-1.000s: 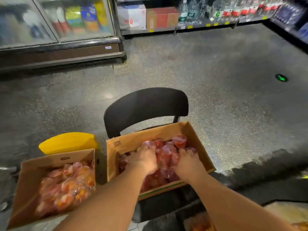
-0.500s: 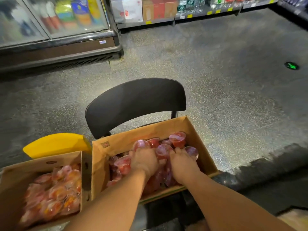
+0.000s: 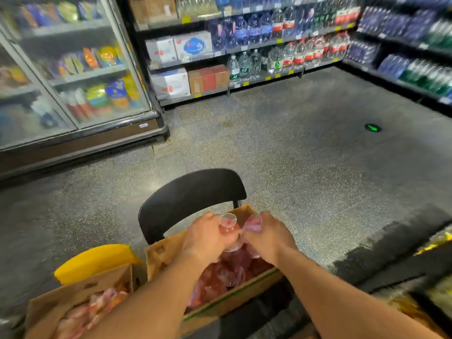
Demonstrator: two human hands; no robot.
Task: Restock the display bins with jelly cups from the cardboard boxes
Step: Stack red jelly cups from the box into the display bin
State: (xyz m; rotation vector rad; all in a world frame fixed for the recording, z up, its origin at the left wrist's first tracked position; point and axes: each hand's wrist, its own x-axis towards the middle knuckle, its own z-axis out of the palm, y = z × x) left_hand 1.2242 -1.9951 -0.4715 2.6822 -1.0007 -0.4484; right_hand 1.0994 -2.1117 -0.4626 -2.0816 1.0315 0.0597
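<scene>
Red jelly cups of clear plastic [image 3: 228,226] were gripped by both hands, the left hand [image 3: 208,237] and the right hand [image 3: 269,234], just above the open brown cardboard box [image 3: 232,299] on the black chair [image 3: 190,194]. The step seemed to be lifting out a handful; next they must be carried to a bin. Around was speckled grey floor [image 3: 293,152] and shelves of bottled water [image 3: 281,52].
</scene>
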